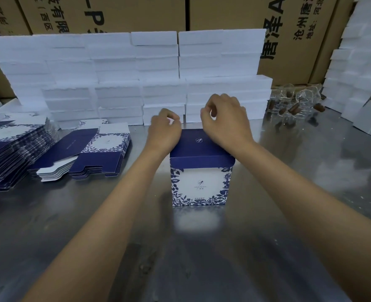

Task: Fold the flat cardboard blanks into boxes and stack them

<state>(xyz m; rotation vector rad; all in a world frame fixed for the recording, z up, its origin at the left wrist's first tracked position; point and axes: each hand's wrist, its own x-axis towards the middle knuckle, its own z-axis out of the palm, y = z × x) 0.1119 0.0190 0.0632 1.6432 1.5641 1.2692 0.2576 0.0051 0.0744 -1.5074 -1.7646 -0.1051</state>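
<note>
Left of the upright blue-and-white floral cardboard box [200, 171] lie your stacks of flat blue-and-white cardboard blanks [49, 149]. Your left hand [166, 128] and right hand [224, 118] hover curled at the box's far top edge; whether either pinches a flap, you cannot tell. Push the lid unevenly and the tuck flap may crease, or the box slide on the steel table [202, 258].

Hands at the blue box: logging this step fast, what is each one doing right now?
Left hand: fingers curled at the box lid's far edge; grip cannot be told.
Right hand: the same.
</note>
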